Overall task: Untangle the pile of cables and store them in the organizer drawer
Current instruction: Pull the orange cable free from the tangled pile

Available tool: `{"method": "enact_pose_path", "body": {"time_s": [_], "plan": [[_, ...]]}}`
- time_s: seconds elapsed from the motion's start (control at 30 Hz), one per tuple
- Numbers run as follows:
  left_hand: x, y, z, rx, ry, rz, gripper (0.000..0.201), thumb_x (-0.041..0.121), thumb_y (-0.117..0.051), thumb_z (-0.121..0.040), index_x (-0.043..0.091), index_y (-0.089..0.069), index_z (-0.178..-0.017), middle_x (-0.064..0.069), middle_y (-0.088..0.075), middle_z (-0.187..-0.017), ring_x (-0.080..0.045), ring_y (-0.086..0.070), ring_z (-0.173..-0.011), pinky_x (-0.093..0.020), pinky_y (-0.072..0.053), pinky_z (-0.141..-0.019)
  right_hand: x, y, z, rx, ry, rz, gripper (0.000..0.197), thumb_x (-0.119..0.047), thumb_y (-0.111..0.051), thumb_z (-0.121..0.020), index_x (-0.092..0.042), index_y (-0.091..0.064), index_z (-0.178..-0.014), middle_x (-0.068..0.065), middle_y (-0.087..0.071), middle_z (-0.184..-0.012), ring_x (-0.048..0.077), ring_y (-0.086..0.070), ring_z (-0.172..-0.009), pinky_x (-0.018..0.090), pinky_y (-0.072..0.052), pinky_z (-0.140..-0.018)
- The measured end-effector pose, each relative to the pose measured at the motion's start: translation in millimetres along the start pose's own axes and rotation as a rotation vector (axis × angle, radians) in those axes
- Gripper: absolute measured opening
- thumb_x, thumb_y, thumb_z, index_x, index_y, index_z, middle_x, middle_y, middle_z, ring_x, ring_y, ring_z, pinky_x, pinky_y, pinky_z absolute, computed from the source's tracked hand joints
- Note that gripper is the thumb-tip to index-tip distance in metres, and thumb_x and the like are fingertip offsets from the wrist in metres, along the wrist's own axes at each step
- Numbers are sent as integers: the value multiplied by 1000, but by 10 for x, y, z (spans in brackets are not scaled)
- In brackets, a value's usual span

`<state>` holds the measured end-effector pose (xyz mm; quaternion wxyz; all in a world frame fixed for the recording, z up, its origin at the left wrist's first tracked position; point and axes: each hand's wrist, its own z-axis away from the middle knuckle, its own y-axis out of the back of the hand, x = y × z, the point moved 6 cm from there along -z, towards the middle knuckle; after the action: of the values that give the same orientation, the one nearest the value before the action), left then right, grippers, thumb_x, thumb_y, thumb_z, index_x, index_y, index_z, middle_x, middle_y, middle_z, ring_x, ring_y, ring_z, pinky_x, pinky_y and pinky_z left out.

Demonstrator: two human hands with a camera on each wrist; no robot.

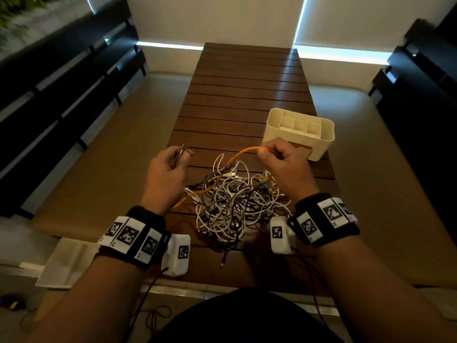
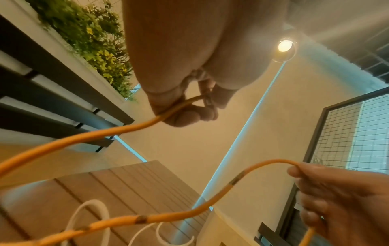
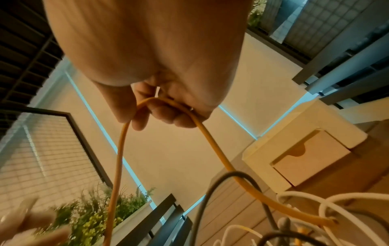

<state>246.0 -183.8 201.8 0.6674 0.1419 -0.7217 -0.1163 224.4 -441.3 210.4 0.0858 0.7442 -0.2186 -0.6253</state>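
Holding: both hands are up over the slatted wooden table [image 1: 247, 78], each with a piece of the same orange cable [image 1: 243, 154].
Left hand: the left hand [image 1: 167, 174] has fingers curled, thumb and fingertips pinching the cable's metal plug end [image 1: 183, 151]; the left wrist view shows the orange line running out from that pinch.
Right hand: the right hand [image 1: 282, 162] is closed in a loose fist, fingers wrapped over a bend of the orange cable, which loops across them in the right wrist view.
Orange cable: from the right fist it drops into the tangle, then comes out the near left side toward the left wrist.
Cable pile: the pile of cables [image 1: 235, 204] sits on the table between the two wrists, white, grey and black strands knotted together.
Organizer: the cream organizer [image 1: 299, 132] stands on the table just beyond the right hand, compartments on top, its drawer [image 3: 311, 156] facing the person, pushed in.
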Motion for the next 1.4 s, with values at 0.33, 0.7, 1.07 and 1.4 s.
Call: {"method": "enact_pose_path", "body": {"time_s": [0.33,0.7,1.07,1.4], "plan": [[387,-524,147,-344,-193,-35,15,18,-51,-103,14,-64,-95,13,-60,-70,-5,-52,-61,-37,-46,-58,-316,-188,25,-127,201,47,6,-18,-67,-94,-16,-72,-94,-12,-59,-81,2,-53,-74,18,-44,-67],[363,-237,20,-121,-118,74,19,21,-48,-104,15,-59,-90,3,-53,-73,-2,-42,-54,-15,-37,-49,209,-194,222,-146,-132,-68,20,-37,-50,-102,-30,-68,-97,-6,-56,-75,23,-55,-73,45,-50,-68],[442,-248,90,-51,-227,-111,19,25,-47,-105,17,-62,-112,-1,-66,-101,-16,-57,-80,-35,-46,-67,-262,-337,111,-240,182,126,10,-22,-63,-97,-24,-73,-96,-12,-54,-79,2,-50,-72,15,-39,-65],[780,-335,135,-143,-332,-9,25,22,-40,-107,15,-54,-87,1,-51,-72,-10,-45,-62,-19,-37,-53,-245,-337,105,-253,124,80,20,-30,-53,-102,-18,-65,-91,-1,-58,-76,1,-47,-64,16,-39,-59]]}}
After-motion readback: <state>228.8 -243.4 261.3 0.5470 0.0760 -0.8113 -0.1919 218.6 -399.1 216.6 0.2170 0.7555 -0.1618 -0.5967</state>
